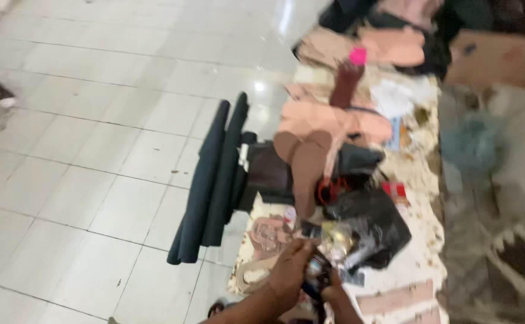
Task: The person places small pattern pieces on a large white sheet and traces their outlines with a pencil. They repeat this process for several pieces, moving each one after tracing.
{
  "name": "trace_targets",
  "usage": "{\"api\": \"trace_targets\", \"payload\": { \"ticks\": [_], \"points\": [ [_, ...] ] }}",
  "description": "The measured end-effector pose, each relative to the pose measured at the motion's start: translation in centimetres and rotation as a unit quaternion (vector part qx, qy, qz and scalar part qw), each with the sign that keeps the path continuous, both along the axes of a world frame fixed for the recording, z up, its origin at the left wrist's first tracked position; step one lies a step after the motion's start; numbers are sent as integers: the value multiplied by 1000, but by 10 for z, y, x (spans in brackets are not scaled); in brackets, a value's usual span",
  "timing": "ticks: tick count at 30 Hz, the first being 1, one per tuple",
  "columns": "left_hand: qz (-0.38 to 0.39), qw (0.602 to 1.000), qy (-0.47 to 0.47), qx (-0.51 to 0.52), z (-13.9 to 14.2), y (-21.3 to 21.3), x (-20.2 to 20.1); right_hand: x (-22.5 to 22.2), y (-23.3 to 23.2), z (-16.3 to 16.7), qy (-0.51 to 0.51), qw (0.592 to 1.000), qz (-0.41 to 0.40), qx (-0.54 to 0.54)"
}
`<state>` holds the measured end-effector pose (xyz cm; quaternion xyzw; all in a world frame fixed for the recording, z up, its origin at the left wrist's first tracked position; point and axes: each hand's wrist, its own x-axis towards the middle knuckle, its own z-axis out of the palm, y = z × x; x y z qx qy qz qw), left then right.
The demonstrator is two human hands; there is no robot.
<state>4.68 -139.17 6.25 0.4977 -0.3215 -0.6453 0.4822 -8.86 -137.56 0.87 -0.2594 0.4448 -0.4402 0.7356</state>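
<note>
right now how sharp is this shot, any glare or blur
Head view: motion blur smears the whole frame, worst over the grey patterned surface on the right; window glare whitens the pale tiled floor near the top; the left hand and right hand at the crinkled clear wrapper stay soft, so grips are unclear.

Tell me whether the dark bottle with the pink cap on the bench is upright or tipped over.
Upright. The dark bottle stands vertically among the peach fabric pieces, its pink cap on top. The picture is blurred, so whether the cap is fully closed cannot be told.
</note>
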Motion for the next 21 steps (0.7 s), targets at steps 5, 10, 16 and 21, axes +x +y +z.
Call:
{"api": "trace_targets", "payload": {
  "ticks": [5, 10, 16, 21],
  "points": [
    [91, 985, -130, -70, 29, 18, 44, 37, 1, 8, 26, 979, 201, -7],
    [113, 947, -302, 8, 40, 67, 97, 88, 4, 16, 103, 865, 485, -73],
    [202, 971, -33, 126, 0, 168, 201, 174, 31, 25, 250, 619, 706, -236],
    [254, 961, 107, 30, -7, 304, 237, 247, 82, 43, 393, 487, 720, -300]
  ]
}}
